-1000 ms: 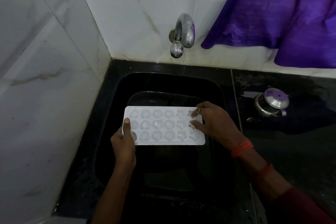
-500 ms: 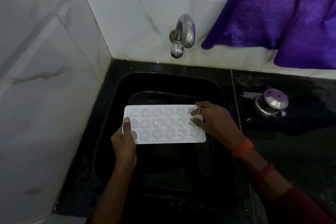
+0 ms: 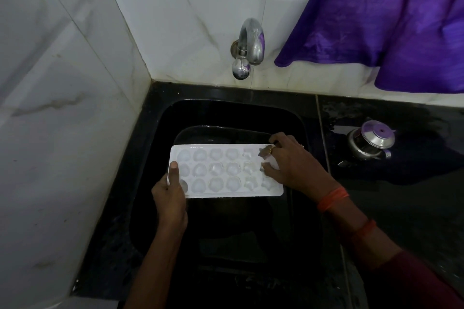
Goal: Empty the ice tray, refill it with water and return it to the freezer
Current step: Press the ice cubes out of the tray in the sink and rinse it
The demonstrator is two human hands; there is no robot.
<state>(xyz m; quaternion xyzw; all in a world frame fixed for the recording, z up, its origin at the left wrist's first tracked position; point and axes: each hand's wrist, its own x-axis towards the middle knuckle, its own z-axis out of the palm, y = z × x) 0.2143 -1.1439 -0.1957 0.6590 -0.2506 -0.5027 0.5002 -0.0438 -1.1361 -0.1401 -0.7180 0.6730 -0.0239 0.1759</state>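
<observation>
Head view: we hold the white ice tray (image 3: 223, 170) level over the black sink (image 3: 155, 183), below the tap (image 3: 248, 45). Our left hand (image 3: 170, 198) grips its left end; our right hand (image 3: 293, 160) rests curled fingers on its right-end cells.

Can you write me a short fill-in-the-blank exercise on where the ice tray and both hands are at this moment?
1. The ice tray is held above the black ____.
2. The left hand grips the tray's ____ end.
3. The right hand rests its fingers on the tray's ____ end.
4. The tap is mounted on the tiled ____.

Missing words: sink; left; right; wall
</observation>
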